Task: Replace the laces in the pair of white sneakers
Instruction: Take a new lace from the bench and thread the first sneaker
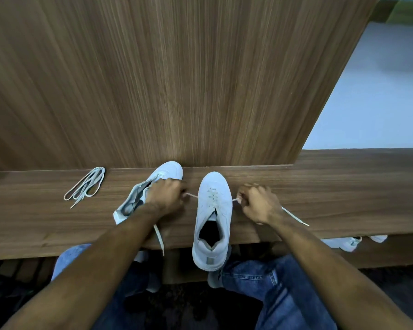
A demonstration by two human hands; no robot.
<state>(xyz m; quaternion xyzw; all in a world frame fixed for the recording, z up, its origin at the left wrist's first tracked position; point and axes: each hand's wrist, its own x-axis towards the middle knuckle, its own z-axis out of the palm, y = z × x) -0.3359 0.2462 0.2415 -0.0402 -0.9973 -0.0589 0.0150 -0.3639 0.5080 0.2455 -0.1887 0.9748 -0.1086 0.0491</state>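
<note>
— White low-top sneaker (214, 210), the one you are lacing: where does it sit?

— It stands upright on the brown wood-grain desk (343, 186), toe pointing far toward the wooden back panel (177, 79), heel hanging over the near edge above your blue-jeaned lap (272, 294). The far eyelets already carry a few crossings of the pale flat lace (295, 216).

— And your hands?

— Your left hand (165, 198) is curled tight on the lace end that comes out of the sneaker's left side; the strand runs taut from your fingers to the eyelets, and the loose tail drops past the near desk edge. Your right hand (258, 203) is closed the same way round the strand on the right side, with its tail trailing right along the desk to the tip.

— The other shoe?

— The second white sneaker (148, 194) lies tilted just left of the first, partly under your left hand, its opening slack. Well to the left, a loose bundle of pale laces (86, 186) lies on the desk. Under the desk on the right, parts of more white shoes (351, 242) show.
</note>
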